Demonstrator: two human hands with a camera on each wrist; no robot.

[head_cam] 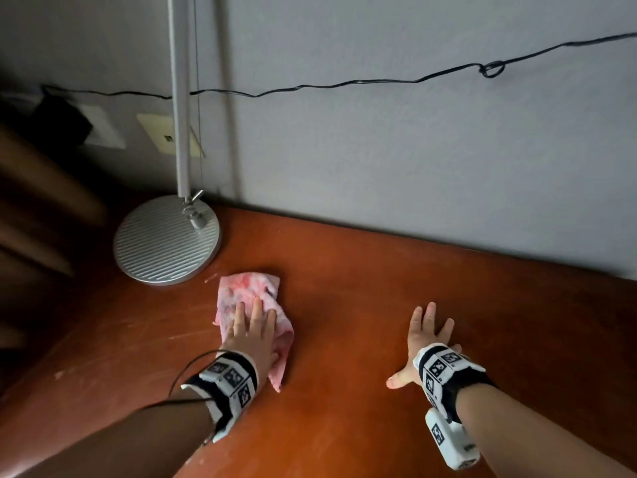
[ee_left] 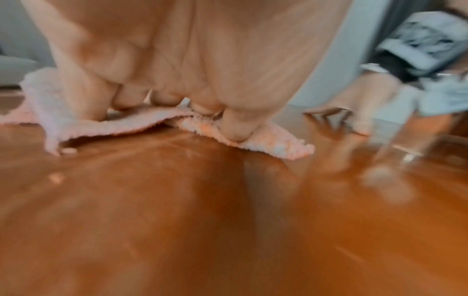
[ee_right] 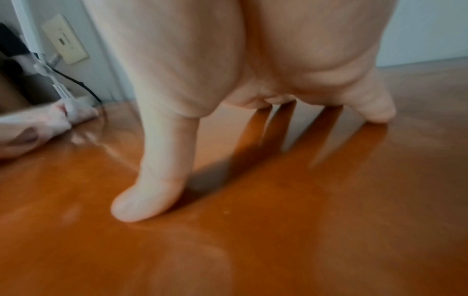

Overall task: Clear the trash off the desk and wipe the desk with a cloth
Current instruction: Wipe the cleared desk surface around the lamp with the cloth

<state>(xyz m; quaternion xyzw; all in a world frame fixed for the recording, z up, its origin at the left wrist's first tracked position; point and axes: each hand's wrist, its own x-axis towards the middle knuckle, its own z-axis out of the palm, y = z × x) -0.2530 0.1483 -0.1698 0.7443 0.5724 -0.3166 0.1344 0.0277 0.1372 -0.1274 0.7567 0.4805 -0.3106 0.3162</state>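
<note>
A pink, mottled cloth [head_cam: 248,294] lies crumpled on the reddish-brown wooden desk [head_cam: 344,288]. My left hand [head_cam: 253,326] presses flat on the cloth with straight fingers; the left wrist view shows the fingers [ee_left: 235,128] bearing down on the cloth [ee_left: 121,124]. My right hand [head_cam: 425,334] rests flat on the bare desk to the right, fingers spread. In the right wrist view its thumb [ee_right: 149,192] touches the wood [ee_right: 278,220], and the cloth [ee_right: 50,120] shows at far left. No trash is in sight.
A silver lamp base [head_cam: 167,239] with its pole [head_cam: 181,98] stands at the desk's back left, just beyond the cloth. A black cord [head_cam: 344,82] runs along the grey wall. Wall outlets [head_cam: 165,132] sit behind the pole. Small pale specks [ee_left: 57,177] dot the wood.
</note>
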